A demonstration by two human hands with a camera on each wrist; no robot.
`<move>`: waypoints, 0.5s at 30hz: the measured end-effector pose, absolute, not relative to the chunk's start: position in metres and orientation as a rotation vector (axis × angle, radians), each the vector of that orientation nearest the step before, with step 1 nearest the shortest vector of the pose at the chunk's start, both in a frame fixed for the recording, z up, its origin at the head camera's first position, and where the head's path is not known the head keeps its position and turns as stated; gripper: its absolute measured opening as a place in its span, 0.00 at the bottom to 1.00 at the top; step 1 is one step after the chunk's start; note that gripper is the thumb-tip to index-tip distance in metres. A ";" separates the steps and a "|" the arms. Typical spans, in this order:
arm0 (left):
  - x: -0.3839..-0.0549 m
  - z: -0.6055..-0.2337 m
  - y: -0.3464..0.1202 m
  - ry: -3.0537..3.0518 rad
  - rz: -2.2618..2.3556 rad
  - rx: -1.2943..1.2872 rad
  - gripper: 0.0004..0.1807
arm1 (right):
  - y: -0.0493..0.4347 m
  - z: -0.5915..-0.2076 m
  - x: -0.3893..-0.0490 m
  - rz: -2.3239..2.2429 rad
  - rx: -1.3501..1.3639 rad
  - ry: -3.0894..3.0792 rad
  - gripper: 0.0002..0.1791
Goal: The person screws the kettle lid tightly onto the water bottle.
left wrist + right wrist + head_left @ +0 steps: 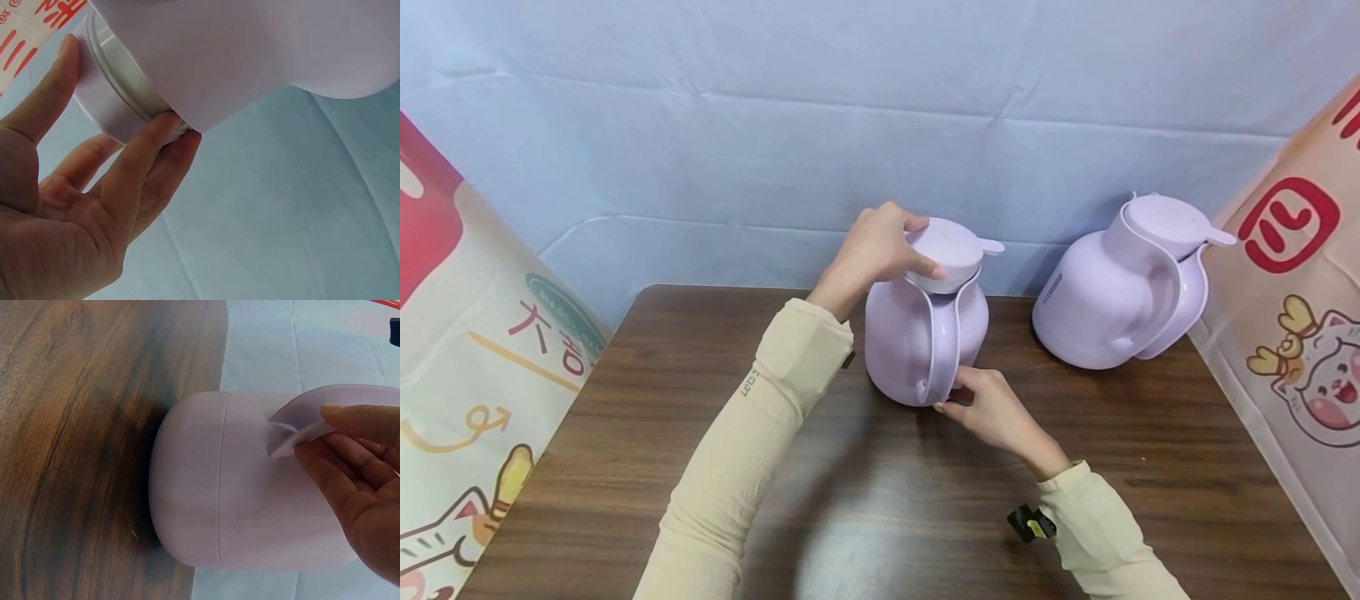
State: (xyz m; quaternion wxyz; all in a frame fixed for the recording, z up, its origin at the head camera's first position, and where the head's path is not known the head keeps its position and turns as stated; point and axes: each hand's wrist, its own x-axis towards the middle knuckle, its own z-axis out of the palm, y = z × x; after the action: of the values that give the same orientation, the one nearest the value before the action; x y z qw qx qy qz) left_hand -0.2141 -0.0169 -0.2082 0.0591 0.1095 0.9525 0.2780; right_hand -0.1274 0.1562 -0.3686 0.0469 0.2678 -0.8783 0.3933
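Note:
A lilac jug stands upright on the wooden table, its handle towards me. My left hand grips the round lilac lid at the jug's mouth, thumb on one side and fingers on the other. In the left wrist view, the lid sits partly out of the neck, tilted, with a pale inner collar showing in the gap. Low on the handle, my right hand pinches it between thumb and fingers. The right wrist view shows that grip on the handle's lower end.
A second lilac jug, lid on, stands at the back right of the brown wooden table. Pale blue cloth hangs behind. Printed banners flank the left and right sides.

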 end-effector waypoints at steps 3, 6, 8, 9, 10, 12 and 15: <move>-0.214 -0.208 -0.017 2.885 0.827 0.350 0.39 | 0.156 -0.368 -0.127 1.204 0.818 -2.677 0.13; -0.214 -0.207 -0.017 2.866 0.820 0.362 0.39 | 0.156 -0.368 -0.127 1.200 0.820 -2.675 0.13; -0.215 -0.206 -0.016 2.851 0.817 0.372 0.39 | 0.156 -0.369 -0.127 1.199 0.818 -2.677 0.13; -0.215 -0.205 -0.016 2.844 0.816 0.375 0.39 | 0.156 -0.369 -0.128 1.200 0.817 -2.678 0.13; -0.215 -0.205 -0.015 2.840 0.813 0.378 0.40 | 0.156 -0.369 -0.128 1.200 0.817 -2.678 0.13; -0.216 -0.204 -0.014 2.836 0.803 0.388 0.40 | 0.156 -0.369 -0.127 1.201 0.814 -2.677 0.13; -0.216 -0.202 -0.012 2.837 0.785 0.385 0.41 | 0.156 -0.369 -0.127 1.205 0.817 -2.670 0.13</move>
State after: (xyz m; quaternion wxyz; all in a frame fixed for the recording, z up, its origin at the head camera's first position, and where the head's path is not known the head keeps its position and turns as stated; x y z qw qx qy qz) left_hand -0.2159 -0.0123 -0.2025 0.0861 0.1293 0.9521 0.2635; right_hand -0.1274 0.1565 -0.3695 0.0502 0.2684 -0.8768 0.3958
